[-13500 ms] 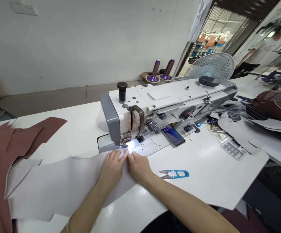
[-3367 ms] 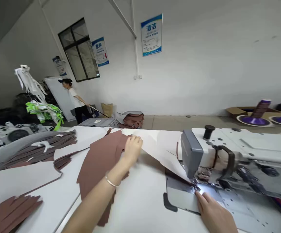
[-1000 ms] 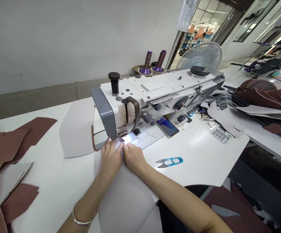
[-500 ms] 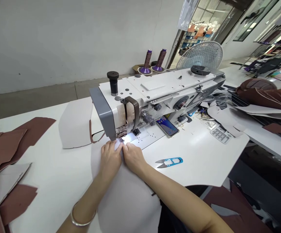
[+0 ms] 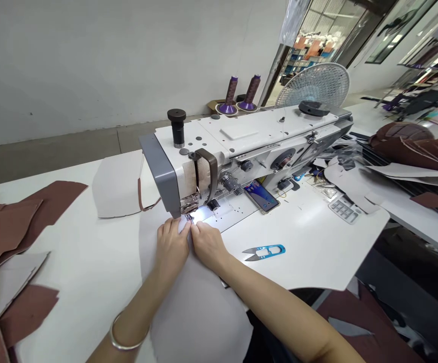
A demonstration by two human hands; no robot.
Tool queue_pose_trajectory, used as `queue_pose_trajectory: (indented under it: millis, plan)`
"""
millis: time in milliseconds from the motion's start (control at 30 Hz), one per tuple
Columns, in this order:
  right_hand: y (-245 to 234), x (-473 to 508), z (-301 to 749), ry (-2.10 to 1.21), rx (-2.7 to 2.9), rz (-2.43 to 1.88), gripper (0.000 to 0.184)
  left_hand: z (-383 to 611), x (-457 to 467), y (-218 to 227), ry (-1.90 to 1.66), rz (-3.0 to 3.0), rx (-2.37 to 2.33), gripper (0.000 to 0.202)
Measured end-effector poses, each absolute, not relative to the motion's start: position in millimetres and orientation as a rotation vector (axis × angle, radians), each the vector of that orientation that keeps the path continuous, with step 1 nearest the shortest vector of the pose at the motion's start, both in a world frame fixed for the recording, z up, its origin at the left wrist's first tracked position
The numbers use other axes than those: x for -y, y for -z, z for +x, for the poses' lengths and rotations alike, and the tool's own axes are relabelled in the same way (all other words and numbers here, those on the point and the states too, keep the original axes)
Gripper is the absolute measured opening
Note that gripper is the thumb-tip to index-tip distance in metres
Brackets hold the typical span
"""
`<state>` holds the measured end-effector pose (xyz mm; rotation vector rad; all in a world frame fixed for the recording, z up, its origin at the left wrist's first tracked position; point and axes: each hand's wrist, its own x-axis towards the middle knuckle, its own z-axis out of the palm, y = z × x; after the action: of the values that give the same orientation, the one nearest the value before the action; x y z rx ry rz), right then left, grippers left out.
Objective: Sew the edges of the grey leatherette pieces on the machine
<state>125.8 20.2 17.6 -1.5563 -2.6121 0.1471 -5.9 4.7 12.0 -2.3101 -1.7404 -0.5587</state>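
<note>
Under the sewing machine's [image 5: 241,138] lit needle area lies a pale cloth [image 5: 201,317], its wide end spread toward the person. It looks light and soft, easily creased, so best held flat by the edge. The right hand's [image 5: 208,244] curled fingers seem to pinch that edge; the left hand's [image 5: 172,244] bend onto the cloth, whether pinching I cannot tell. The machine crowds the fingertips; snips [image 5: 263,252], a phone [image 5: 262,196] and brown pieces [image 5: 10,227] lie clear.
</note>
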Motion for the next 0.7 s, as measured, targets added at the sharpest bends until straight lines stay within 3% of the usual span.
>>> queue_pose_trajectory:
  millis: [700]
  plan:
    - [-24.3,-19.8,123.2,-0.181,2.614,-1.551,0.018,-2.0,3.1,-13.1,0.488,-2.264,1.673,0.028]
